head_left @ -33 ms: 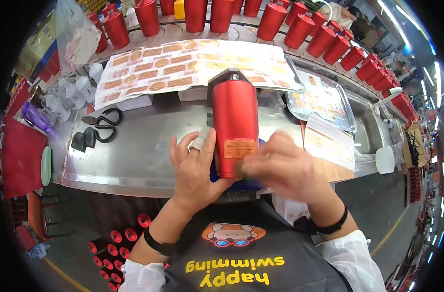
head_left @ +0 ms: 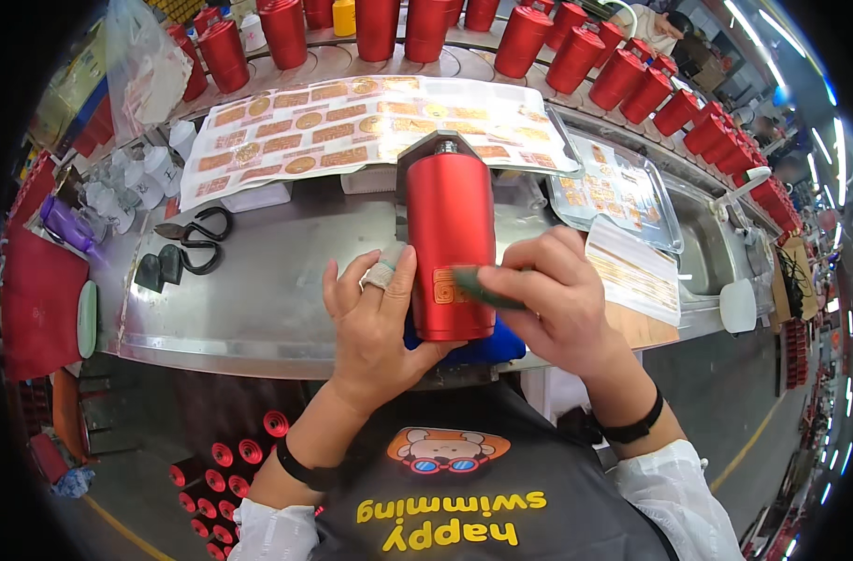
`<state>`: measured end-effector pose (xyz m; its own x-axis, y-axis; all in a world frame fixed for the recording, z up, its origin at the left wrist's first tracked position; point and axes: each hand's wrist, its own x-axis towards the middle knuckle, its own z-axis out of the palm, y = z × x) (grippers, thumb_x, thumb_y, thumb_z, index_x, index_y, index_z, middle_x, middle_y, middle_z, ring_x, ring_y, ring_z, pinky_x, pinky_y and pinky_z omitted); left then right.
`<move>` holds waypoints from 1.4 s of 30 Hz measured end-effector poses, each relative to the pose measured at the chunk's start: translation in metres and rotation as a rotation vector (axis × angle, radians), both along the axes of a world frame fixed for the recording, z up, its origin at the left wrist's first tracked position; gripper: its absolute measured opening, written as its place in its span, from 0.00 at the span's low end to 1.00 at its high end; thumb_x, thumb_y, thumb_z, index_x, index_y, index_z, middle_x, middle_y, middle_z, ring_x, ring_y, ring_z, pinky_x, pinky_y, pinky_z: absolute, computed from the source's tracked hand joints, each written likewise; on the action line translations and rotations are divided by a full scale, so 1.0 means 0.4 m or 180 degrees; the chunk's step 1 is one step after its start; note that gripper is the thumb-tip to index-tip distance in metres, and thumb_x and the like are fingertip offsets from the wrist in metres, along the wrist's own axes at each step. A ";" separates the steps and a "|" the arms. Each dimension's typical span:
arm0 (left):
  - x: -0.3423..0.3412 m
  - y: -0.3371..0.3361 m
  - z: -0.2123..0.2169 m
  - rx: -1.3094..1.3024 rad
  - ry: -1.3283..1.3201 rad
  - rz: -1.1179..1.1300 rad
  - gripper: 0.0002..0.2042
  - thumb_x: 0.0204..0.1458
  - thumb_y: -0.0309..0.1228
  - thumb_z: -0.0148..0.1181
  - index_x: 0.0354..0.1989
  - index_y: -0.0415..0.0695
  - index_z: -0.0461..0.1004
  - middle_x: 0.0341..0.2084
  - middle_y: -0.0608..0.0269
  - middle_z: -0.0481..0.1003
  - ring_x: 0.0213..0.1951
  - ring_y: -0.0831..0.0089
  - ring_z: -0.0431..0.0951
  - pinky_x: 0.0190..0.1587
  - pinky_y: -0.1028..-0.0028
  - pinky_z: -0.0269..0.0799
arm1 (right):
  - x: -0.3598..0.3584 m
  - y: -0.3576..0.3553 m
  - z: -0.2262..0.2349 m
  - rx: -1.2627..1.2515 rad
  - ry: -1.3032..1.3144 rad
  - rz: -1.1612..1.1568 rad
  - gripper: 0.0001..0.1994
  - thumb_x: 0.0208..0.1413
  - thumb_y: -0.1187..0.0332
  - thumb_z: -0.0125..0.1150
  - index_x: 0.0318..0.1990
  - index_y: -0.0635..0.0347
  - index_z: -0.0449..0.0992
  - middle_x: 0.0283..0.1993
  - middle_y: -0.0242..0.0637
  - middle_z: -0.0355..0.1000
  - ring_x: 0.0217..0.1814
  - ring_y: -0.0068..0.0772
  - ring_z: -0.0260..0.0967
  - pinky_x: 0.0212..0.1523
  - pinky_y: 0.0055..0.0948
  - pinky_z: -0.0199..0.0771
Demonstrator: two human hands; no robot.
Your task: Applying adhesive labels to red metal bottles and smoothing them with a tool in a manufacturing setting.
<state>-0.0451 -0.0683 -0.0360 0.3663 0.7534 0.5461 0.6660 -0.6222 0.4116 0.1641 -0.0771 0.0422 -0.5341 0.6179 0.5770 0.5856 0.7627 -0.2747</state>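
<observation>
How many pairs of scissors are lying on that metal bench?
1: the black-handled scissors lie on the metal bench, off the left hand side, beside two dark clips. Others could be hidden under the sticker sheets.

One red tumbler (head_left: 450, 243) lying on the steel bench (head_left: 258, 299), between two hands: left hand (head_left: 380, 318), right hand (head_left: 553, 294). One dark green scraper (head_left: 487, 287) in the right hand. One blue cloth (head_left: 473, 351) beneath the tumbler. One pair of black scissors (head_left: 197, 241). Two small black clips (head_left: 160, 268) beside them. One big sheet of gold stickers (head_left: 370, 122), plus one clear tray (head_left: 618, 192) with more stickers. About twenty red tumblers (head_left: 623, 75) standing along the back edge; exact count hard to tell. One yellow tumbler (head_left: 343, 17) among them. Two black wristbands (head_left: 632, 428). One purple bottle (head_left: 66, 224). One clear plastic bag (head_left: 146, 65).
</observation>
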 end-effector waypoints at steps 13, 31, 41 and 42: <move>0.010 -0.008 0.008 0.0108 -0.0128 0.0029 0.43 0.40 0.52 0.67 0.60 0.33 0.63 0.35 0.50 0.73 0.56 0.52 0.63 0.63 0.45 0.39 | -0.052 0.080 0.031 -0.1354 0.0136 0.0261 0.08 0.46 0.71 0.65 0.31 0.63 0.73 0.27 0.45 0.69 0.30 0.50 0.69 0.31 0.41 0.68; -0.002 0.001 -0.023 -0.0478 0.0074 -0.0237 0.48 0.45 0.59 0.61 0.64 0.31 0.52 0.55 0.41 0.65 0.61 0.44 0.57 0.63 0.41 0.41 | 0.056 0.000 -0.132 -0.1763 0.2817 -0.1452 0.09 0.56 0.68 0.62 0.40 0.64 0.73 0.31 0.31 0.73 0.31 0.15 0.67 0.30 0.20 0.68; -0.022 0.042 -0.027 -0.0197 -0.0332 -0.0764 0.53 0.46 0.67 0.52 0.67 0.30 0.46 0.60 0.40 0.60 0.65 0.43 0.52 0.65 0.45 0.39 | 0.045 0.006 -0.131 -0.2091 0.3135 -0.1261 0.09 0.56 0.68 0.63 0.38 0.63 0.72 0.30 0.29 0.72 0.30 0.13 0.66 0.31 0.17 0.68; -0.013 0.063 -0.014 -0.0076 -0.0544 -0.0870 0.50 0.50 0.67 0.46 0.67 0.32 0.50 0.57 0.43 0.65 0.66 0.44 0.51 0.66 0.47 0.38 | 0.039 0.003 -0.129 -0.2254 0.3217 -0.1042 0.09 0.57 0.68 0.63 0.38 0.63 0.71 0.30 0.28 0.72 0.30 0.13 0.66 0.30 0.17 0.68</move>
